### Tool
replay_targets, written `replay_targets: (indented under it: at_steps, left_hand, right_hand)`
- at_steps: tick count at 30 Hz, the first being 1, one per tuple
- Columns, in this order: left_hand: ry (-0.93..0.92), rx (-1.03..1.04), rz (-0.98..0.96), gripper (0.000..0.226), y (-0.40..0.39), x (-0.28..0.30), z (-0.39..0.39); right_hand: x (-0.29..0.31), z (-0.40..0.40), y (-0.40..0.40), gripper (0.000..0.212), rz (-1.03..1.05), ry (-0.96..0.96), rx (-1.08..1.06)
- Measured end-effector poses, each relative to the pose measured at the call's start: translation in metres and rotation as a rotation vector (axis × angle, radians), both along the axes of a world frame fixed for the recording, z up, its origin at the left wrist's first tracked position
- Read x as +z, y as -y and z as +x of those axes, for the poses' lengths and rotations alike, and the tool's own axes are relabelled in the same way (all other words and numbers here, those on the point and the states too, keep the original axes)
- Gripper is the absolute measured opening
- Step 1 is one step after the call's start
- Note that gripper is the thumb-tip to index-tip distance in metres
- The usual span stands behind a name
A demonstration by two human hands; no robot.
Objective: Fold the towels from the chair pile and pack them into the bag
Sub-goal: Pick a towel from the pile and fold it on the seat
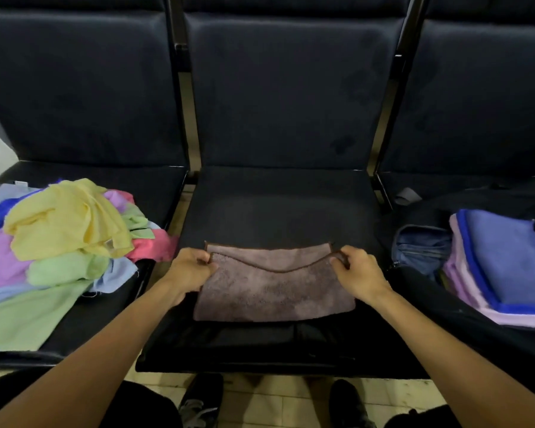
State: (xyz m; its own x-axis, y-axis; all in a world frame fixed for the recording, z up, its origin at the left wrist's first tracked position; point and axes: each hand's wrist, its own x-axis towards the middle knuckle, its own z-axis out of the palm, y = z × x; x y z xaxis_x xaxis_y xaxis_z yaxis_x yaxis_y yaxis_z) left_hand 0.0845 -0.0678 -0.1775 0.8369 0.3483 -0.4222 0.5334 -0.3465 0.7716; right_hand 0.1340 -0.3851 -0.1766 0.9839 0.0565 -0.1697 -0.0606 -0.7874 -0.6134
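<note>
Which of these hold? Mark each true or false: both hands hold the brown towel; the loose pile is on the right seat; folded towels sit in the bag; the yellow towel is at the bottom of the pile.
1. Both hands hold the brown towel. True: the left hand and right hand each pinch an upper corner.
2. The loose pile is on the right seat. False: it is on the left seat.
3. Folded towels sit in the bag. True.
4. The yellow towel is at the bottom of the pile. False: it lies on top.
</note>
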Motion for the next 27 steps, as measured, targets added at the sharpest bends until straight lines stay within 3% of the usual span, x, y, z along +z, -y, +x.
replay_targets:
  at_steps: [6, 12, 15, 23, 27]
  left_hand:
    - [0.069, 0.038, 0.319, 0.014, -0.008, -0.016, 0.021]
    - [0.125, -0.013, 0.398, 0.010, -0.006, -0.015, 0.029]
    - [0.153, -0.068, 0.442, 0.014, -0.007, -0.020, 0.030]
    - [0.201, -0.340, 0.578, 0.013, -0.012, -0.021, 0.033]
    - [0.154, -0.404, 0.526, 0.013, -0.008, -0.014, 0.032]
  right_hand:
    - [-0.026, 0.020, -0.009, 0.014, 0.005, 0.073, -0.061]
    - [-0.037, 0.039, -0.020, 0.008, -0.011, 0.047, -0.136]
    - [-0.037, 0.045, -0.027, 0.019, 0.007, -0.004, -0.140]
    - [-0.026, 0.039, -0.034, 0.014, 0.063, -0.088, -0.094]
    - [-0.020, 0.036, -0.030, 0.020, 0.128, -0.091, -0.088]
